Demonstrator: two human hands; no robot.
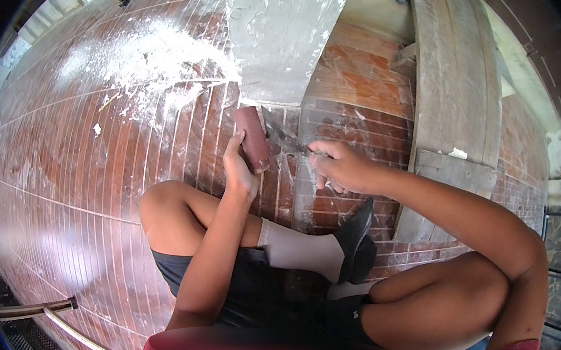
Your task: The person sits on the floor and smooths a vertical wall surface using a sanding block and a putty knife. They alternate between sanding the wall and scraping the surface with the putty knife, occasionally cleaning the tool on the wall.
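My left hand [242, 169] is closed around a reddish-brown piece with rounded sides [251, 137], which looks like a sheet of sandpaper curled or wrapped round something. Its inside is hidden from me. In my right hand [338, 166] is a scraper [284, 132] with a thin dark blade, pointing left. The blade's end lies against or just behind the brown piece; I cannot tell whether they touch. Both hands are in front of my crossed legs, just short of the foot of a pale grey column [275, 36].
White powder and crumbs [159, 57] are scattered over the reddish tiled floor [87, 167], left of the column. To the right lies a long grey wooden plank [459, 92] with a short crosspiece [455, 170]. My dark shoe [355, 239] is close below my right hand.
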